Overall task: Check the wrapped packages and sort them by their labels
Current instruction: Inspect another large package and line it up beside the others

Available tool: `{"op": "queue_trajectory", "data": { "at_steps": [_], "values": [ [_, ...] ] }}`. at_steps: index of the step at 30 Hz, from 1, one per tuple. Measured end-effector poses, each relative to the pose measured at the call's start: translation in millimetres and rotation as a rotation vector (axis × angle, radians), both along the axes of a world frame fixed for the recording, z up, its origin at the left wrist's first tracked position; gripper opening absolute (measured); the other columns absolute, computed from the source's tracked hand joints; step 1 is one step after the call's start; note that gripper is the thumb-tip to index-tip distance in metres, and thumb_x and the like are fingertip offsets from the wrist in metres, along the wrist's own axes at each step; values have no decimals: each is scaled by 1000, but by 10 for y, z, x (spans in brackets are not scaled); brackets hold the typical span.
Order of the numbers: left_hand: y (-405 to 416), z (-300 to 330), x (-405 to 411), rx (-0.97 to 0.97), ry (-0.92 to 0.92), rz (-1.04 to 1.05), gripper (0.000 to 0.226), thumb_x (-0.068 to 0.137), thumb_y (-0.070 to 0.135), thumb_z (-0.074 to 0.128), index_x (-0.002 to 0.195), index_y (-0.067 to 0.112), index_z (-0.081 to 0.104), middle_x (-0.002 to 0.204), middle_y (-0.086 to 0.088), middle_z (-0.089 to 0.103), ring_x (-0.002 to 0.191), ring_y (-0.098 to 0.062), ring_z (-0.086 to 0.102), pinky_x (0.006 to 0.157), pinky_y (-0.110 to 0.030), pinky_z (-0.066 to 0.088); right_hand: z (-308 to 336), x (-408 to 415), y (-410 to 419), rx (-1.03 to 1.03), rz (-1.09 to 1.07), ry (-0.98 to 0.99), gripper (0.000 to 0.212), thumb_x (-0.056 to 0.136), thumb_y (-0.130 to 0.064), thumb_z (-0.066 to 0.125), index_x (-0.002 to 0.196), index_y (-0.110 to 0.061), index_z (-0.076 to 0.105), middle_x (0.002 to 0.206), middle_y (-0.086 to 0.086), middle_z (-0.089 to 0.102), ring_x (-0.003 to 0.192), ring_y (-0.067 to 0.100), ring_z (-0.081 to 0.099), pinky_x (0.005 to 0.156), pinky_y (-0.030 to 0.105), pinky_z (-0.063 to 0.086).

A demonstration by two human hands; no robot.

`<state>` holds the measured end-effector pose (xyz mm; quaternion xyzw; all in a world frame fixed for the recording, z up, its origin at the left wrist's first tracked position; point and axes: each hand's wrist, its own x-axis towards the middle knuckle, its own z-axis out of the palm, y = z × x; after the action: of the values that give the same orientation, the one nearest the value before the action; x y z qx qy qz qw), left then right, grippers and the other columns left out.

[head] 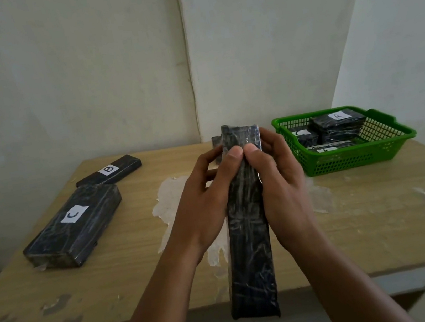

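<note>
In the head view, a long black wrapped package (247, 238) is held up on edge above the middle of the wooden table (143, 256), its far end raised and its near end reaching past the table's front edge. It is gripped on one side by the left hand (206, 197) and on the other by the right hand (280, 181); the fingers of both are curled round its far half, and the two thumbs are pressed side by side on the upward-facing narrow edge. No label can be made out on the surface that is shown.

On the table's left part, a broad black package marked C (73, 227) is laid flat, and behind it, nearer the table's back edge, a slimmer package marked B (109, 170) is laid flat as well. At the table's back right corner a green basket (354, 159) is set, in which several black packages are stacked; the topmost is marked A (338, 121). Pale patches of worn surface are seen at the table's middle, beneath the hands. A dark object is partly hidden behind the held package.
</note>
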<state>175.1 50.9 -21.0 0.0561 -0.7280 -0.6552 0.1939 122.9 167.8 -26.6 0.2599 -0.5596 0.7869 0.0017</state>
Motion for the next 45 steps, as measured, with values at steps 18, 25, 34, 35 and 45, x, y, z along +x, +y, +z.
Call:
{"op": "queue_trajectory", "data": {
  "at_steps": [18,25,34,35,45],
  "values": [
    [-122,-86,41,-95,210,-52,88,67,40,83,148,46,49,141,18,62,126,-8,64,96,-38,62,-51,38,36,-59,-24,230,53,97,-29,58,149,-16,51,136,-3,67,128,22,65,91,31,60],
    [-105,-87,36,-95,235,-36,82,74,45,82,150,39,50,138,12,65,125,-14,66,94,-33,61,-22,53,5,-57,-48,204,48,104,-33,59,149,-16,53,138,5,67,128,26,67,97,44,61],
    [-102,-16,16,81,42,60,69,75,76,68,131,36,61,123,3,75,105,-12,76,78,-28,64,-92,88,44,111,171,-33,66,95,-33,63,159,-33,45,132,-12,73,116,9,74,84,23,62],
    [-103,-44,19,71,36,27,68,74,72,70,132,36,60,125,4,74,108,-12,76,78,-26,64,-68,90,48,90,139,-70,60,97,-30,63,155,-35,50,123,-18,76,111,6,75,80,21,62],
    [-45,-206,88,123,-101,-99,74,77,59,79,143,51,47,117,6,75,101,-10,77,69,-23,62,-2,-146,53,150,67,-309,44,88,-45,78,125,-25,68,121,3,76,108,21,77,96,49,62]
  ]
}}
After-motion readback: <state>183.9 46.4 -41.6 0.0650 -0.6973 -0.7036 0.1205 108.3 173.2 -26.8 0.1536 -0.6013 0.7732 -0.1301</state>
